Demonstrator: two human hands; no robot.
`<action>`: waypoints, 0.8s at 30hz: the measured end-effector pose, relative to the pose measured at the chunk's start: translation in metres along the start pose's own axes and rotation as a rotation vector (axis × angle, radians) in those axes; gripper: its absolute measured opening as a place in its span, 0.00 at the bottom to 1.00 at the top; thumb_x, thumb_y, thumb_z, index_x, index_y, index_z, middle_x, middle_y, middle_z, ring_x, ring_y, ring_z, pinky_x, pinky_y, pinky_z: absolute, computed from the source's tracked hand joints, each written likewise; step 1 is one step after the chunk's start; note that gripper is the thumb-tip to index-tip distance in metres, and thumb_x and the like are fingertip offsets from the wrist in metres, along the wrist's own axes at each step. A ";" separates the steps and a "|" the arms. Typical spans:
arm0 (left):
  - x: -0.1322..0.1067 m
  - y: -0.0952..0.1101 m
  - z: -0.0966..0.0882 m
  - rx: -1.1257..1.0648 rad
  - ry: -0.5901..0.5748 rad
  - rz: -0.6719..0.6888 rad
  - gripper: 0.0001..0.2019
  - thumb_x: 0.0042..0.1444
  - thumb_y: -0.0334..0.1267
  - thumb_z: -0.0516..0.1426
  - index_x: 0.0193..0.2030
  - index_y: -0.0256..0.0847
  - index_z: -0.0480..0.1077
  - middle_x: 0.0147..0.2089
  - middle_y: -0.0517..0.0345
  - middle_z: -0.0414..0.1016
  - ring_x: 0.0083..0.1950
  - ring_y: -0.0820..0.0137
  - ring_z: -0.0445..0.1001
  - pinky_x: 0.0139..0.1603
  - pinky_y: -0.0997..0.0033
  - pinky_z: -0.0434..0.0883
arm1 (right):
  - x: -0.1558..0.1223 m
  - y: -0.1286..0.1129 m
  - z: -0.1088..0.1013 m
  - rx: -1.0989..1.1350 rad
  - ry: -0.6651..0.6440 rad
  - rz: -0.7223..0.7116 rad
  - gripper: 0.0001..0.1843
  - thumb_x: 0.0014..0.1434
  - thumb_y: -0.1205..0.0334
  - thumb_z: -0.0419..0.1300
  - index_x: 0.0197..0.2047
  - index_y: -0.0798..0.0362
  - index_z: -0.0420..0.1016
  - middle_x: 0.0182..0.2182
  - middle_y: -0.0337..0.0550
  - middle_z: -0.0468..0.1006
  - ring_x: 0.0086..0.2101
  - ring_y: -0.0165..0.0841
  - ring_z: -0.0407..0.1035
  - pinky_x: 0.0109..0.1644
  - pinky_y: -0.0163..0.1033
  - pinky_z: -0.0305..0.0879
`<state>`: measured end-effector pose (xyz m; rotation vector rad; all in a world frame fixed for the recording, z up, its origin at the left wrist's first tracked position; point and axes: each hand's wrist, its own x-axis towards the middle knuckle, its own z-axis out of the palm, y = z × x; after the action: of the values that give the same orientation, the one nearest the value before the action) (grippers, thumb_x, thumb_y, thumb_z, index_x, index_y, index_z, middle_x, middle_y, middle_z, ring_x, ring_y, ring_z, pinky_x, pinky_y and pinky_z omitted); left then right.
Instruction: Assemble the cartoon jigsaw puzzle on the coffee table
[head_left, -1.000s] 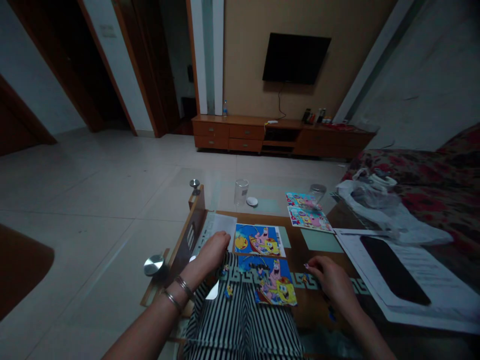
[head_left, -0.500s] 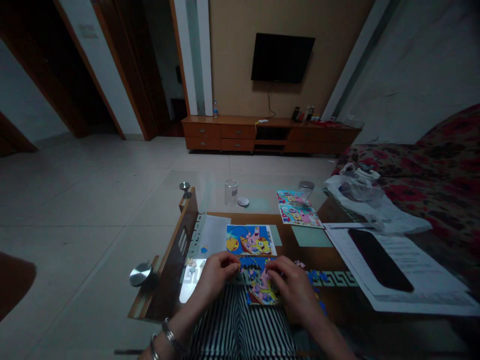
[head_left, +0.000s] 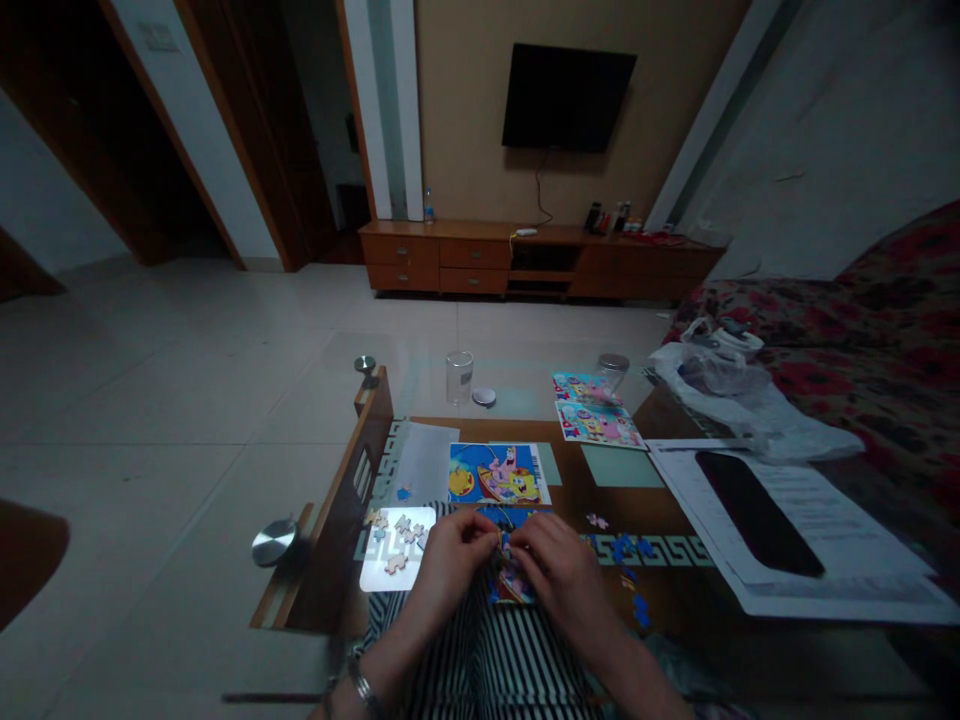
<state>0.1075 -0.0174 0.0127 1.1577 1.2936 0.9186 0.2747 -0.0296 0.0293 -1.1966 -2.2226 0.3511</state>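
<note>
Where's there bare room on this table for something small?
Between the white lid and the turquoise cards; also between the blue picture card and the papers. It's crowded nearer: the left hand and right hand over the puzzle, a piece-strewn white tray leftward, loose blue pieces rightward.

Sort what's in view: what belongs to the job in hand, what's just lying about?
Likely in the job: blue puzzle; loose blue pieces; white board bearing more pieces; matching picture sheet.
Apparently just lying about: phone; papers; plastic bag; bottle.
</note>
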 end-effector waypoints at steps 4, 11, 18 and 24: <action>0.006 0.002 0.007 0.018 -0.012 -0.010 0.02 0.47 0.31 0.56 0.29 0.37 0.70 0.23 0.65 0.67 0.27 0.74 0.66 0.30 0.75 0.64 | 0.001 0.010 -0.005 -0.022 -0.022 -0.079 0.06 0.63 0.71 0.53 0.35 0.54 0.69 0.32 0.44 0.71 0.34 0.37 0.65 0.37 0.41 0.62; 0.003 0.002 0.012 0.162 0.066 0.074 0.06 0.49 0.26 0.55 0.32 0.39 0.70 0.31 0.60 0.71 0.35 0.69 0.69 0.41 0.68 0.66 | -0.002 0.027 -0.007 -0.050 -0.106 -0.042 0.05 0.62 0.72 0.56 0.34 0.54 0.69 0.32 0.43 0.71 0.35 0.37 0.65 0.37 0.41 0.63; -0.012 -0.012 0.012 0.453 0.093 0.290 0.08 0.53 0.25 0.53 0.34 0.39 0.70 0.38 0.55 0.71 0.43 0.64 0.68 0.47 0.61 0.66 | -0.009 0.035 0.004 -0.130 -0.184 -0.026 0.05 0.60 0.73 0.57 0.33 0.55 0.70 0.32 0.44 0.72 0.34 0.38 0.67 0.37 0.42 0.63; -0.016 -0.019 0.013 0.526 0.083 0.317 0.10 0.54 0.22 0.51 0.35 0.40 0.69 0.39 0.55 0.70 0.44 0.65 0.68 0.47 0.62 0.67 | -0.008 0.035 0.004 -0.125 -0.206 0.004 0.05 0.59 0.74 0.58 0.34 0.55 0.69 0.33 0.43 0.72 0.35 0.37 0.67 0.37 0.41 0.63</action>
<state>0.1165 -0.0384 -0.0029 1.7886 1.4948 0.8819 0.2993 -0.0167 0.0064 -1.2800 -2.4509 0.3558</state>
